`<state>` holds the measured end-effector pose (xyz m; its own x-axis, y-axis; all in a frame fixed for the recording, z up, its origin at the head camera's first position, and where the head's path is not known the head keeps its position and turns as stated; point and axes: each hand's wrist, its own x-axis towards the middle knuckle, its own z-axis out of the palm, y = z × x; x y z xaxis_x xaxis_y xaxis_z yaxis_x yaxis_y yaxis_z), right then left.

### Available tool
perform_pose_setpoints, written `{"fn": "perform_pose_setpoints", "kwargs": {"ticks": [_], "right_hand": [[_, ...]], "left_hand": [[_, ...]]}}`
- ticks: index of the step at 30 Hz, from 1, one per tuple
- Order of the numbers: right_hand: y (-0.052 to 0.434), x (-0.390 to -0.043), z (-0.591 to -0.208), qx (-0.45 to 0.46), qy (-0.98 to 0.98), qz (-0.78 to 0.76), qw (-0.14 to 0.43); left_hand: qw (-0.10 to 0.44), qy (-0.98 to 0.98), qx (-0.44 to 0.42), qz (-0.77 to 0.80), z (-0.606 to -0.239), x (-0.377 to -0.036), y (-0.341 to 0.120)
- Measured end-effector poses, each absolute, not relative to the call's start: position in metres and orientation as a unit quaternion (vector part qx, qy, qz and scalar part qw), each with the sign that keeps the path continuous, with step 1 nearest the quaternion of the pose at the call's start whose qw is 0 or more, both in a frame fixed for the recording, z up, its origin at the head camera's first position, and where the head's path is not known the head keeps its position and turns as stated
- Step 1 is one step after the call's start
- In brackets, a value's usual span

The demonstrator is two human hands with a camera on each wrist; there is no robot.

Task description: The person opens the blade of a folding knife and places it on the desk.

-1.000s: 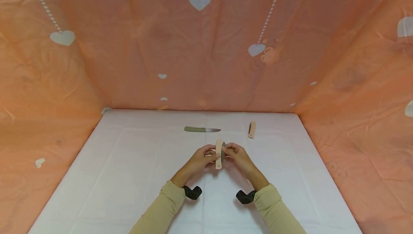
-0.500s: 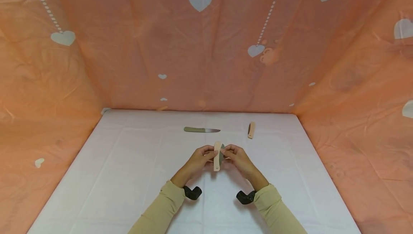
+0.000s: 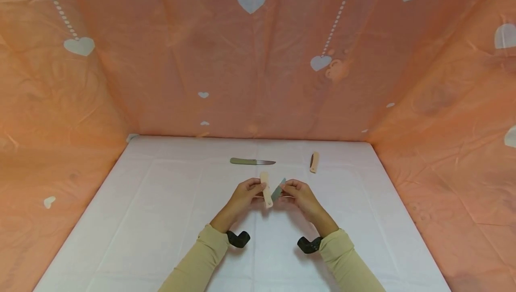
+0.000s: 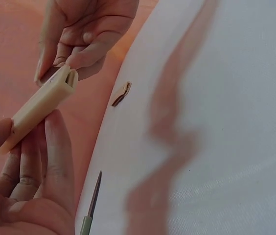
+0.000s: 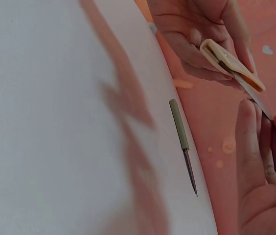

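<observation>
Small cream-handled folding knife (image 3: 265, 189) with half-open grey steel blade (image 3: 278, 189): light, stiff, sharp-edged; left hand (image 3: 242, 195) gripping handle, right hand (image 3: 299, 194) pinching blade's flats.

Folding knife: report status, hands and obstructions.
Left hand grips handle. Right hand pinches blade, partly open. Green knife, second folder beyond, apart.

Long beige sleeves (image 3: 201, 260) on both arms, a black, seemingly strapped-on camera mount (image 3: 238, 238) at each wrist
</observation>
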<state>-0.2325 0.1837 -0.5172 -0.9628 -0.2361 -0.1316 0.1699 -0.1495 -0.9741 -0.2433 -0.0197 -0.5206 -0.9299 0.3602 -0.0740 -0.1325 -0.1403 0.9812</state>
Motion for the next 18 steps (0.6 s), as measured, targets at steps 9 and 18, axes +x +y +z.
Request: {"fn": "perform_pose_setpoints", "kwargs": {"ticks": [9, 18], "right_hand": [[0.1849, -0.2326, -0.5175, -0.010, 0.622, -0.772, 0.132], [0.1853, -0.2338, -0.5223, 0.002, 0.614, -0.777, 0.136]], "left_hand": [[0.146, 0.613, 0.064, 0.774, -0.5217, -0.2451, -0.0243], [0.128, 0.594, 0.041, 0.793, -0.5291, -0.2466, -0.0277]]}}
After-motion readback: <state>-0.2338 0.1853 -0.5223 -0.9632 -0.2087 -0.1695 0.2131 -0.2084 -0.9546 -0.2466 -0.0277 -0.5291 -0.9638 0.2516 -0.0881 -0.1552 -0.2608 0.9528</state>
